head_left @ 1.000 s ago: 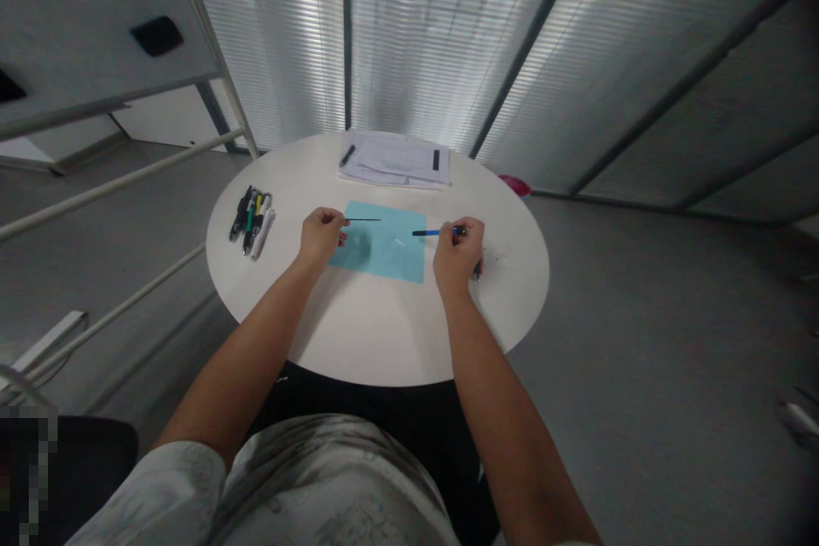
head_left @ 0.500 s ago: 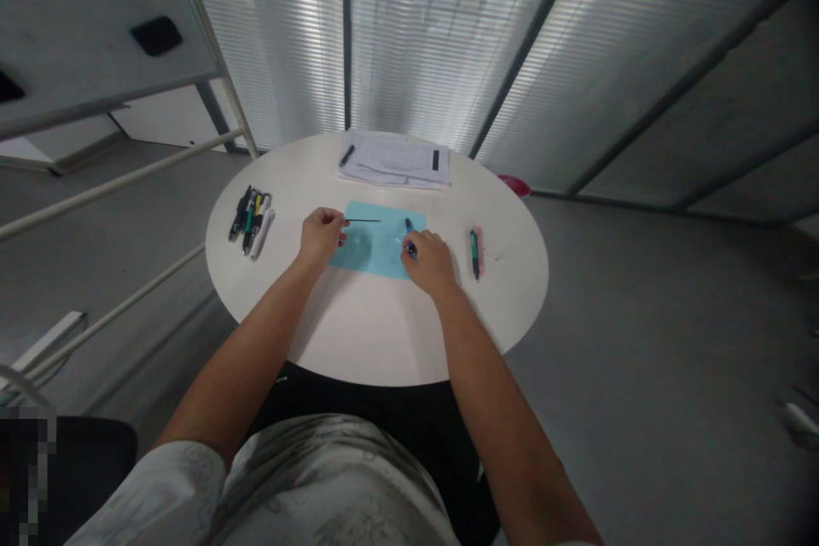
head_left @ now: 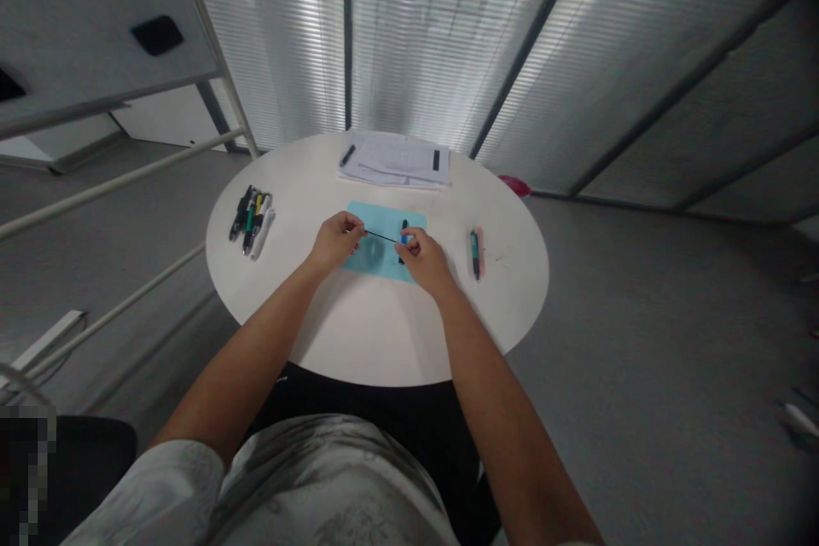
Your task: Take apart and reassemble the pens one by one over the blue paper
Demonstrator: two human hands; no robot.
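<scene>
A thin dark pen refill [head_left: 381,236] stretches between my two hands over a light blue sheet [head_left: 377,269]. My left hand [head_left: 336,241] pinches its left end. At the other end, the thumb and fingers of my right hand [head_left: 423,258] meet the refill, closed around its tip. Beneath the right fingertips a blue and black pen [head_left: 403,227] lies on the sheet, partly hidden by the fingers.
On the round white table [head_left: 371,341], several pens [head_left: 251,222] lie in a group at the left. A green and black pen [head_left: 474,254] rests beside a pinkish strip [head_left: 482,252] at the right. Papers [head_left: 393,158] with a black pen [head_left: 347,155] sit at the back.
My left hand has moved right with the refill, which now slants down to my right fingers. My right hand has let go of the blue pen, which now lies on the sheet.
</scene>
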